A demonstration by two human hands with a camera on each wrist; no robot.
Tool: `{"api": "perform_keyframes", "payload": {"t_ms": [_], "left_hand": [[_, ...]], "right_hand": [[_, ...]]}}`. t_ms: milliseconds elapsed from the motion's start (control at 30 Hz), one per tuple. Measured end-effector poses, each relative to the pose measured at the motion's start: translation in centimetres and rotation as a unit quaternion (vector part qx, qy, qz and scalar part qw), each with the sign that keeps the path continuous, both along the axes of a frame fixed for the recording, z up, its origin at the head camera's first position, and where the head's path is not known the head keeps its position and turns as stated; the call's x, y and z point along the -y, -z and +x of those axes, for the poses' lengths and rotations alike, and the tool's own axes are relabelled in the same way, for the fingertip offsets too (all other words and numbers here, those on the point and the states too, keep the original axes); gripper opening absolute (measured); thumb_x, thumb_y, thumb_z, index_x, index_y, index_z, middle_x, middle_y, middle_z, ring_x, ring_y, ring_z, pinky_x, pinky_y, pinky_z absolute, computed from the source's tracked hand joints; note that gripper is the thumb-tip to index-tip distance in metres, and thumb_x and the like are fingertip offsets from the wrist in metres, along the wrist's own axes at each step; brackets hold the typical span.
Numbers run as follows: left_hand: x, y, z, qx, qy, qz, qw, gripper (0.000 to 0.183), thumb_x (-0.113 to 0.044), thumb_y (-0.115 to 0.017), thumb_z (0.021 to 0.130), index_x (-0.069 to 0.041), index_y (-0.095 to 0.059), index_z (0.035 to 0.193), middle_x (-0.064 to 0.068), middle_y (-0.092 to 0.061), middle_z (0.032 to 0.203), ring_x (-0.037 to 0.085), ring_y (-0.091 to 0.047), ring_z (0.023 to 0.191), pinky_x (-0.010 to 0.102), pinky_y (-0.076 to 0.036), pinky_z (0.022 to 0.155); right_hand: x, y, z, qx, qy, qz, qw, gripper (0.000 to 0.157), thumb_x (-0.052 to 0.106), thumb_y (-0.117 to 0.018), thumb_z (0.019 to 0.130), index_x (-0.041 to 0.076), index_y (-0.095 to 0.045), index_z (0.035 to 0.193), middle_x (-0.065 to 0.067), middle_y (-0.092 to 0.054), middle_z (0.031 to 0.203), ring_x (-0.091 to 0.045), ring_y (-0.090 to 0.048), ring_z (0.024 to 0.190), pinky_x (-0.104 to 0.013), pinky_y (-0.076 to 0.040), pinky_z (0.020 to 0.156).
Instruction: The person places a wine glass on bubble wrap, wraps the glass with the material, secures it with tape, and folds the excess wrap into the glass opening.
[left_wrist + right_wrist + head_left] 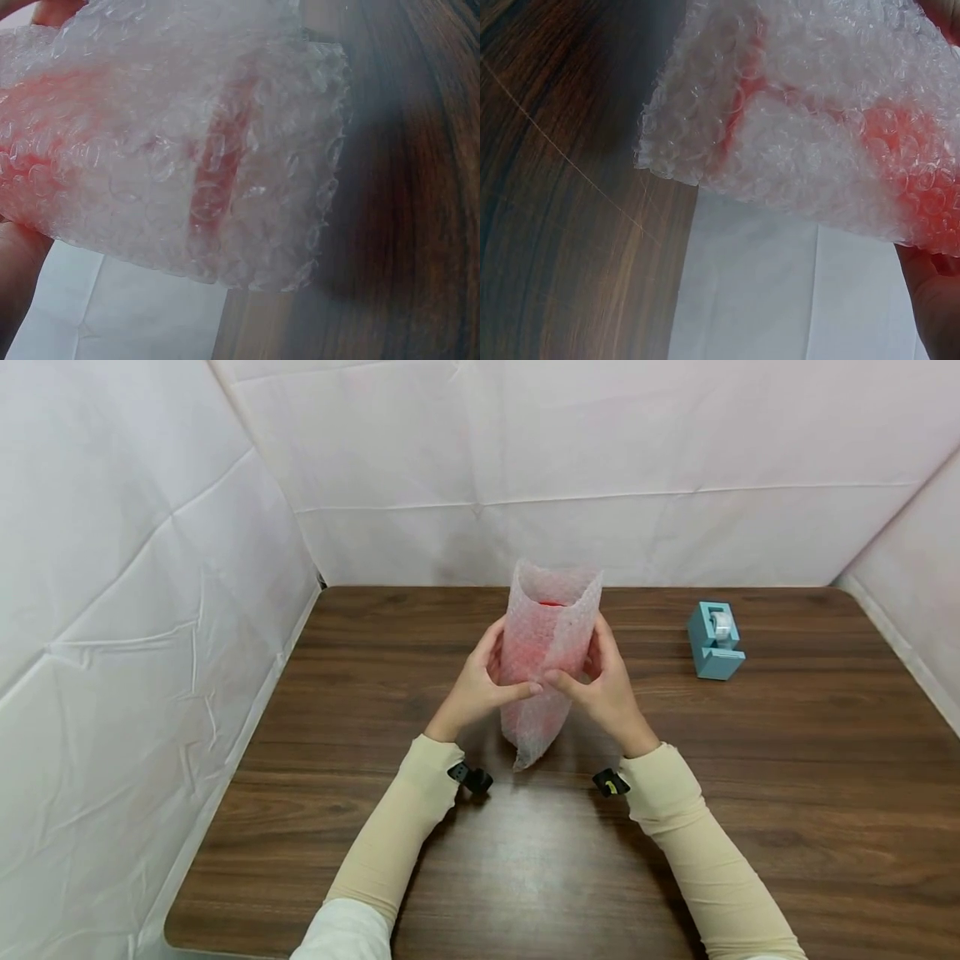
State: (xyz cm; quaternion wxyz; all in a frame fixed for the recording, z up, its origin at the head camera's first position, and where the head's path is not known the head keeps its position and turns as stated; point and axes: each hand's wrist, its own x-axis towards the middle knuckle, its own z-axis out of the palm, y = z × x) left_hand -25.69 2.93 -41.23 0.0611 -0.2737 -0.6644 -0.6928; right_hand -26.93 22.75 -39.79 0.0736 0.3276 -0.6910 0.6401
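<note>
Both hands hold a red object (551,603) rolled up in clear bubble wrap (532,647) above the middle of the table. My left hand (476,685) grips the wrap's left side and my right hand (611,689) grips its right side. The two thumbs lie across the near face, their tips close together. At the top the bubble wrap stands open beyond the red rim, and its lower end tapers to a loose corner. In the left wrist view a red band shows through the bubble wrap (277,180). What kind of object is inside cannot be told.
A light blue tape dispenser (716,664) with a roll of clear tape (722,625) stands on the right of the dark wooden table (300,827). White cloth walls (390,460) rise behind the table and along both sides.
</note>
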Motion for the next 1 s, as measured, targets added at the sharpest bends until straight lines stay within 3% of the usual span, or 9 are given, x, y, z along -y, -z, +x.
{"api": "perform_keyframes", "payload": {"t_ms": [233, 367, 467, 600, 667, 733, 800, 1000], "left_hand": [[-0.3, -0.1, 0.1, 0.003, -0.008, 0.005, 1.0, 0.095, 0.016, -0.072, 0.073, -0.009, -0.023, 0.151, 0.016, -0.041, 0.142, 0.018, -0.047, 0.123, 0.032, -0.044, 0.102], [-0.2, 0.1, 0.0, -0.002, -0.017, 0.003, 0.9999, 0.094, 0.015, -0.073, 0.072, -0.009, -0.025, 0.15, 0.017, -0.043, 0.14, 0.018, -0.049, 0.122, 0.031, -0.044, 0.101], [-0.1, 0.3, -0.1, -0.003, -0.018, 0.002, 0.9998, 0.094, 0.013, -0.074, 0.073, -0.01, -0.026, 0.15, 0.017, -0.044, 0.139, 0.019, -0.049, 0.122, 0.031, -0.045, 0.1], [0.0, 0.4, -0.1, -0.001, -0.015, 0.004, 0.9999, 0.092, 0.008, -0.076, 0.074, -0.011, -0.026, 0.15, 0.016, -0.044, 0.139, 0.018, -0.05, 0.121, 0.032, -0.045, 0.1], [0.0, 0.4, -0.1, 0.0, -0.014, 0.007, 0.9999, 0.092, 0.006, -0.076, 0.075, -0.012, -0.026, 0.15, 0.015, -0.044, 0.139, 0.018, -0.05, 0.121, 0.031, -0.045, 0.1], [0.0, 0.4, -0.1, -0.004, -0.012, 0.011, 0.9999, 0.092, 0.005, -0.076, 0.075, -0.012, -0.026, 0.15, 0.016, -0.044, 0.139, 0.017, -0.049, 0.122, 0.032, -0.045, 0.101], [-0.1, 0.5, -0.2, -0.01, -0.011, 0.013, 0.9998, 0.092, 0.006, -0.076, 0.075, -0.011, -0.026, 0.15, 0.017, -0.043, 0.14, 0.018, -0.049, 0.122, 0.032, -0.044, 0.101], [-0.4, 0.6, -0.3, -0.015, -0.004, 0.02, 0.9997, 0.091, 0.007, -0.075, 0.075, -0.008, -0.025, 0.15, 0.019, -0.042, 0.14, 0.017, -0.048, 0.123, 0.033, -0.043, 0.102]], "right_hand": [[-0.4, 0.3, 0.0, -0.022, -0.001, -0.024, 0.999, 0.091, 0.04, -0.073, 0.083, 0.02, -0.02, 0.154, -0.009, -0.044, 0.143, -0.014, -0.049, 0.122, -0.023, -0.043, 0.095], [-0.5, 0.2, -0.3, -0.098, 0.035, -0.032, 0.994, 0.094, 0.047, -0.071, 0.081, 0.009, -0.022, 0.152, -0.013, -0.038, 0.148, -0.016, -0.046, 0.128, -0.026, -0.042, 0.1], [-0.5, 0.0, -0.6, -0.194, 0.088, -0.034, 0.976, 0.092, 0.046, -0.074, 0.078, -0.002, -0.032, 0.145, -0.02, -0.038, 0.142, -0.022, -0.047, 0.127, -0.033, -0.043, 0.102], [-0.4, 0.0, -0.9, -0.315, 0.17, -0.032, 0.933, 0.074, 0.042, -0.077, 0.076, -0.004, -0.048, 0.126, -0.022, -0.045, 0.125, -0.028, -0.047, 0.119, -0.036, -0.042, 0.102], [-0.5, 0.0, -0.9, -0.356, 0.196, -0.029, 0.913, 0.064, 0.04, -0.077, 0.077, -0.002, -0.052, 0.118, -0.021, -0.048, 0.118, -0.03, -0.047, 0.116, -0.034, -0.04, 0.102], [-0.5, 0.0, -0.9, -0.385, 0.205, -0.023, 0.9, 0.057, 0.037, -0.076, 0.077, -0.002, -0.055, 0.114, -0.02, -0.049, 0.116, -0.03, -0.048, 0.116, -0.031, -0.039, 0.103], [-0.5, -0.1, -0.8, -0.401, 0.196, -0.014, 0.895, 0.053, 0.033, -0.075, 0.079, -0.002, -0.056, 0.113, -0.018, -0.05, 0.118, -0.028, -0.049, 0.119, -0.031, -0.04, 0.104], [-0.7, -0.4, -1.0, -0.421, 0.148, 0.032, 0.894, 0.052, 0.027, -0.068, 0.085, 0.002, -0.053, 0.128, -0.013, -0.049, 0.137, -0.024, -0.045, 0.131, -0.032, -0.039, 0.108]]}}
